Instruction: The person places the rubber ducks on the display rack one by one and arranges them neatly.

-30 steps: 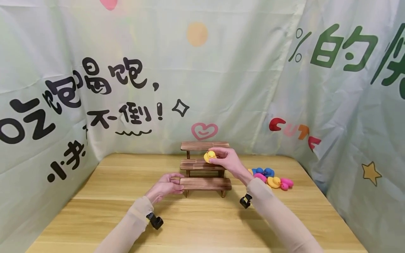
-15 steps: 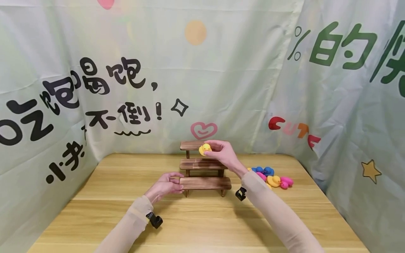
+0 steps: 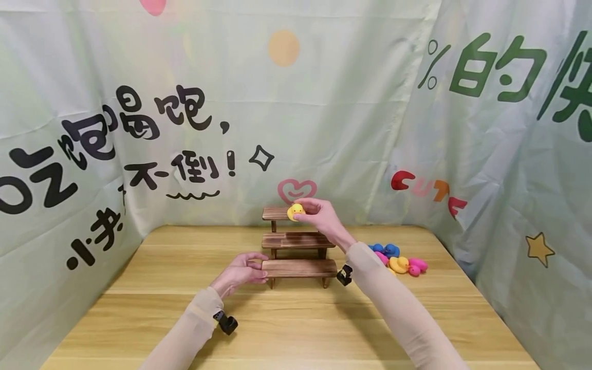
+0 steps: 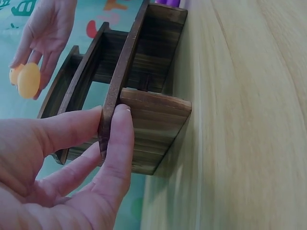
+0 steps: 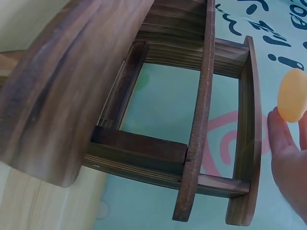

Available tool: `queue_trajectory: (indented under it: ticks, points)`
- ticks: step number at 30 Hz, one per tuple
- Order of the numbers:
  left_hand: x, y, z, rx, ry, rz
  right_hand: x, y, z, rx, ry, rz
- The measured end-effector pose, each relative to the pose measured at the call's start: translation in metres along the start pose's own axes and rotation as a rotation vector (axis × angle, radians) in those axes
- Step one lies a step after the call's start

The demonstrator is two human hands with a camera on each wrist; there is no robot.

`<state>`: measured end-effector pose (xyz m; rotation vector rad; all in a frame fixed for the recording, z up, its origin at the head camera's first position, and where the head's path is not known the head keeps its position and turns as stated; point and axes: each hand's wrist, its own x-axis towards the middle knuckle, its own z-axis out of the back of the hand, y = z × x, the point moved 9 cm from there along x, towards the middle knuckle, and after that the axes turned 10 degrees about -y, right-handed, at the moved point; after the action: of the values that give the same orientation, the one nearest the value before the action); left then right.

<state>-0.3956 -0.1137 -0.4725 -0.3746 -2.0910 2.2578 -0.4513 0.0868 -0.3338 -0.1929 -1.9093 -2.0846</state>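
A brown wooden stand with three stepped shelves [image 3: 299, 267] stands on the table. My left hand [image 3: 240, 272] pinches the left end of its lowest shelf; in the left wrist view the thumb and fingers [image 4: 122, 139] lie on either side of the board. My right hand [image 3: 322, 217] holds a yellow rubber duck [image 3: 295, 212] between thumb and fingers at the top shelf, in front of its middle. Seen by the right wrist camera, the duck [image 5: 292, 96] is beyond the top shelf board [image 5: 249, 129]. Whether it touches the shelf I cannot tell.
Several rubber ducks lie in a group on the table right of the stand: blue ones [image 3: 391, 250], a yellow one [image 3: 399, 264] and pink ones [image 3: 418, 264]. A printed cloth [image 3: 342, 128] hangs behind the wooden table [image 3: 277, 329] and along both its sides.
My right hand has moved up and slightly left with the yellow duck, from the middle shelf's height to the top shelf. The left hand keeps its grip on the lowest shelf.
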Motion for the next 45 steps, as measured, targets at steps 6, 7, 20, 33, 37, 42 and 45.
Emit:
queue_trajectory:
  ticks: [6,7,20,33,37,42,45]
  points:
    - [0.000,-0.001,0.001,-0.005,-0.001,-0.003,0.006,0.000,-0.005,-0.045,0.009,-0.022]
    - [0.000,-0.001,0.001,-0.006,-0.001,-0.001,0.007,-0.001,-0.006,-0.048,0.014,-0.028]
    - [-0.001,0.000,0.000,-0.008,0.015,0.000,0.016,-0.003,-0.021,-0.079,0.057,-0.055]
    - [-0.001,0.001,-0.001,0.001,0.017,-0.007,0.030,-0.004,-0.034,-0.183,0.046,-0.058]
    - [0.000,0.001,-0.001,0.000,0.014,-0.004,0.032,-0.007,-0.037,-0.197,0.044,-0.062]
    - [-0.001,0.001,0.000,0.001,0.012,-0.003,0.033,-0.007,-0.039,-0.205,0.054,-0.058]
    - [-0.001,0.000,0.000,0.001,0.012,-0.005,0.034,-0.006,-0.040,-0.205,0.054,-0.055]
